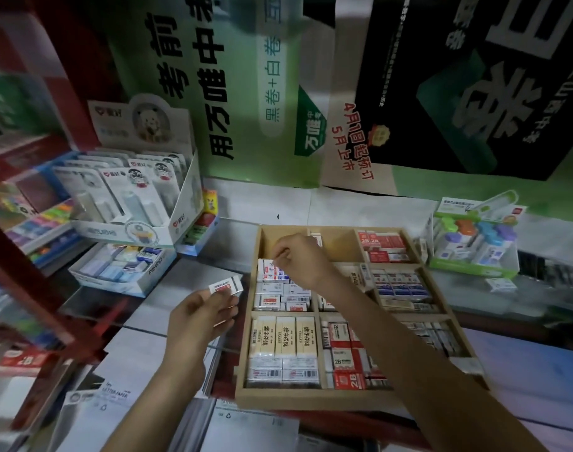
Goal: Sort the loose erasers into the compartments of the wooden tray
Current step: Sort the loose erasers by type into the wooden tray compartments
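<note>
Left hand point(202, 316): raised left of the wooden tray, apart from it; thumb and fingertips pinched on a white eraser, remaining fingers loosely curled.
White eraser point(225, 286): small wrapped block, red label and a dark band at one end, lifted clear of the counter, tilted, just left of the tray's left wall.
Right hand point(298, 257): reaching across the tray from the right, forearm lying diagonally over the centre and right compartments; fingers bunched downward, tips at the back edge of the blue-and-white erasers. Closed on one of them or only touching: cannot tell.
Blue-and-white erasers point(268, 272): packed in the middle-left compartment, partly hidden under the right hand.
Wooden tray point(311, 402): flat on the counter, divided into a grid of compartments.
Back-left compartment point(267, 244): bare wood showing behind the right hand.
Cream erasers point(284, 336): three long ones side by side in the front-left compartment, white barcoded ones just in front.
Red 2B erasers point(345, 360): front-centre compartment; more red packs in the back-right compartment.
Lone eraser point(500, 283): loose on the counter, right of the tray, well apart from both hands.
</note>
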The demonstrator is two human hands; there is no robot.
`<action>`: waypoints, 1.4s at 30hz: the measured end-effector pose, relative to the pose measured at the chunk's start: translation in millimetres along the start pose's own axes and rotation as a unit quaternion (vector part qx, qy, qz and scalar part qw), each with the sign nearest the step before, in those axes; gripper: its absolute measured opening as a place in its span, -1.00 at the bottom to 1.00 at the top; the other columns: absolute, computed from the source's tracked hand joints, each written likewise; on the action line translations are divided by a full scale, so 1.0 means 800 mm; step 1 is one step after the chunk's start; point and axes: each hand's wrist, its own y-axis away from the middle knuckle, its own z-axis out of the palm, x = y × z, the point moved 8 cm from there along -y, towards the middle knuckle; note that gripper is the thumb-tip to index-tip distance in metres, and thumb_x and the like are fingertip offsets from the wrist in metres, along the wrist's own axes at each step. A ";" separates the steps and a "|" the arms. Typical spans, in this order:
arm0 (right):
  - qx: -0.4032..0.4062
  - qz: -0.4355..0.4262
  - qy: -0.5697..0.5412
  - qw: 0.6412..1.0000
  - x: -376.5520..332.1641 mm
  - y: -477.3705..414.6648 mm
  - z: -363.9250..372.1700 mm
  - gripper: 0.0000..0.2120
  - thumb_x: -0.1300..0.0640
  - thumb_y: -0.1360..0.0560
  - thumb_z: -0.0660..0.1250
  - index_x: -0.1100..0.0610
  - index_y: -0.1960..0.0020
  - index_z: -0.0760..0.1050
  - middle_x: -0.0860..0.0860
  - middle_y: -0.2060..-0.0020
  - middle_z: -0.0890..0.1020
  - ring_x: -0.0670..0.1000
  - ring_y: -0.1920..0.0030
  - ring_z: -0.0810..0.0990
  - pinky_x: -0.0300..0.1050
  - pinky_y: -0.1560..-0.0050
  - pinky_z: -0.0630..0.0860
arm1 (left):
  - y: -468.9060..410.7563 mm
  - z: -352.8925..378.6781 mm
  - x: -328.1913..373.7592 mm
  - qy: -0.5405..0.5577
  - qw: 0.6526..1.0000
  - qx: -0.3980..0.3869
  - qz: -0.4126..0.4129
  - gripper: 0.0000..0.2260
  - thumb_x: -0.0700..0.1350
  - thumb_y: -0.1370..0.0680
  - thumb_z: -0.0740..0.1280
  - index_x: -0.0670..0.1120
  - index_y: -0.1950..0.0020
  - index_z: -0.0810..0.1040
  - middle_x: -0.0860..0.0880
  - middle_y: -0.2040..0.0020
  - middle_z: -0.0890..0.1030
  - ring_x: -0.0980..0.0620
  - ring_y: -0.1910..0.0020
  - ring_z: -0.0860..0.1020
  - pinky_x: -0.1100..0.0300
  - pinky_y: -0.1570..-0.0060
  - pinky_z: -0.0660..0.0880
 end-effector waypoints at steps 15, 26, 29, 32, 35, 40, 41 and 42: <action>-0.016 -0.068 0.182 0.981 -0.003 0.019 0.016 -0.73 0.05 -0.53 0.27 0.09 -0.18 0.56 0.01 -0.17 0.46 0.01 -0.23 0.32 -0.09 -0.29 0.19 | 0.011 0.001 0.000 0.021 1.000 -0.009 -0.002 -0.94 -0.21 -0.52 0.32 -0.17 0.14 0.54 -0.03 0.34 0.65 0.00 0.21 0.59 0.23 0.21 0.47; -0.015 -0.068 0.152 0.986 -0.006 0.021 0.013 -0.76 0.14 -0.53 0.29 0.10 -0.18 0.56 0.03 -0.10 0.53 0.02 -0.17 0.37 -0.08 -0.28 0.26 | 0.014 0.003 0.003 0.027 1.000 -0.001 -0.006 -0.94 -0.21 -0.53 0.31 -0.19 0.11 0.54 -0.12 0.21 0.65 -0.03 0.17 0.59 0.21 0.19 0.47; 0.087 -0.003 0.007 0.996 -0.007 0.036 -0.028 -0.73 0.24 -0.55 0.24 0.14 -0.24 0.50 0.04 -0.15 0.51 0.00 -0.17 0.44 -0.28 -0.20 0.34 | 0.013 0.014 0.003 0.036 0.999 -0.021 0.000 -0.93 -0.21 -0.52 0.32 -0.18 0.10 0.58 -0.08 0.26 0.68 0.04 0.24 0.61 0.25 0.23 0.54; -0.020 0.068 -0.240 0.968 -0.019 0.067 -0.032 -0.78 0.15 -0.57 0.22 0.13 -0.19 0.50 0.03 -0.10 0.57 -0.07 -0.04 0.54 -0.36 0.02 0.47 | 0.016 0.039 0.002 0.059 0.996 -0.061 0.009 -0.89 -0.23 -0.53 0.29 -0.19 0.09 0.61 -0.08 0.28 0.68 0.08 0.30 0.61 0.32 0.25 0.56; -0.057 0.087 -0.285 0.953 -0.022 0.097 -0.027 -0.82 0.15 -0.53 0.29 0.14 -0.12 0.51 0.04 -0.03 0.62 -0.07 0.00 0.59 -0.27 0.04 0.54 | 0.025 0.074 0.001 0.043 0.994 -0.095 0.020 -0.85 -0.24 -0.56 0.26 -0.18 0.10 0.62 -0.11 0.29 0.67 0.06 0.33 0.61 0.28 0.26 0.55; 0.051 0.153 -0.374 0.914 0.046 0.098 -0.071 -0.84 0.27 -0.51 0.29 0.22 -0.08 0.55 0.12 0.07 0.65 -0.01 0.10 0.63 -0.25 0.16 0.57 | 0.029 0.118 0.010 -0.187 0.962 -0.086 0.176 -0.82 -0.11 -0.59 0.24 0.02 0.18 0.56 0.13 0.30 0.61 0.20 0.30 0.54 0.52 0.33 0.39; 0.099 0.174 -0.371 0.907 0.067 0.091 -0.088 -0.83 0.30 -0.52 0.27 0.26 -0.08 0.54 0.14 0.08 0.64 0.00 0.14 0.63 -0.28 0.21 0.58 | 0.030 0.119 0.013 -0.254 0.939 -0.064 0.223 -0.87 -0.09 -0.60 0.21 0.01 0.09 0.54 0.16 0.19 0.60 0.22 0.24 0.52 0.54 0.29 0.38; 0.148 0.187 -0.340 0.910 0.089 0.081 -0.105 -0.82 0.32 -0.53 0.25 0.29 -0.10 0.54 0.17 0.08 0.64 0.00 0.17 0.62 -0.32 0.27 0.57 | 0.030 0.119 0.014 -0.314 0.910 -0.037 0.267 -0.88 -0.09 -0.59 0.21 0.00 -0.03 0.53 0.12 0.07 0.59 0.17 0.13 0.53 0.53 0.17 0.39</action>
